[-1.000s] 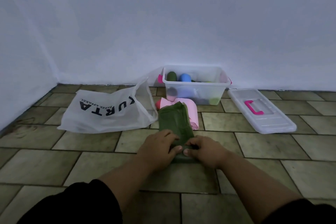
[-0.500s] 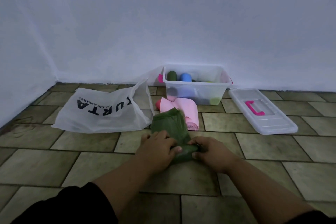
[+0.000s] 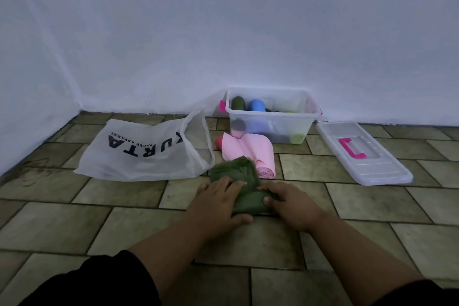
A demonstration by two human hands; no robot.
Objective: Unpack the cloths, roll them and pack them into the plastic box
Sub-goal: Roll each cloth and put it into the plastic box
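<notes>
A white translucent bag (image 3: 144,154) was laid left of the clear plastic box (image 3: 273,114). In front of that box, a half-rolled dark green cloth (image 3: 238,179) was gripped on the tiled floor (image 3: 124,226) by the left hand (image 3: 216,202) and right hand (image 3: 291,204), fingers curled round it. A clear lid (image 3: 372,169) was set right of the box.

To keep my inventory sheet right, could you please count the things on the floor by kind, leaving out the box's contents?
Cloths: 2, the green cloth held by the left hand and right hand, and the pink cloth; a red bit beside it is too hidden to count.
Plastic box: 1
Lid: 1
White bag: 1
Total: 5
</notes>
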